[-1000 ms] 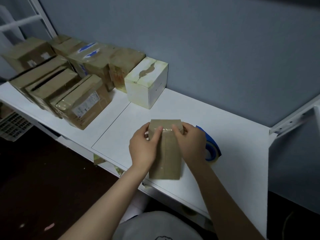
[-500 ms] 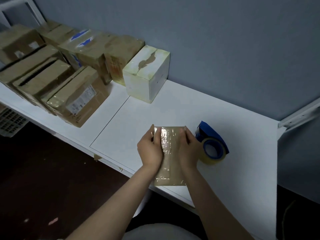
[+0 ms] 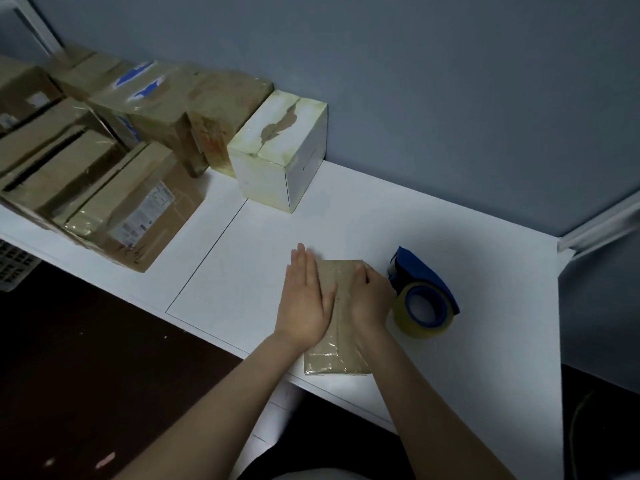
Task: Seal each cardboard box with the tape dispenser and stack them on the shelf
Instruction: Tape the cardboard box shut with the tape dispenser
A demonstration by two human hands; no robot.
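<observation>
A small brown cardboard box [image 3: 337, 355] with clear tape along its top lies flat near the front edge of the white shelf [image 3: 381, 223]. My left hand [image 3: 306, 301] rests on the box's left side, fingers straight and together, palm down. Over the box's right side, my right hand [image 3: 370, 299] presses with its fingers curled over the far edge. Just right of that hand stands a blue tape dispenser [image 3: 424, 299] with a roll of yellowish tape, untouched.
Several taped brown boxes [image 3: 131, 202] crowd the shelf's left part, with a white box [image 3: 280, 157] beside them against the grey wall. A white shelf post [image 3: 602, 223] runs at the right. Dark floor lies below the shelf's front edge.
The box was laid down flat from a tilted hold. My left hand has flattened and slid onto the box's left side. The view has shifted slightly.
</observation>
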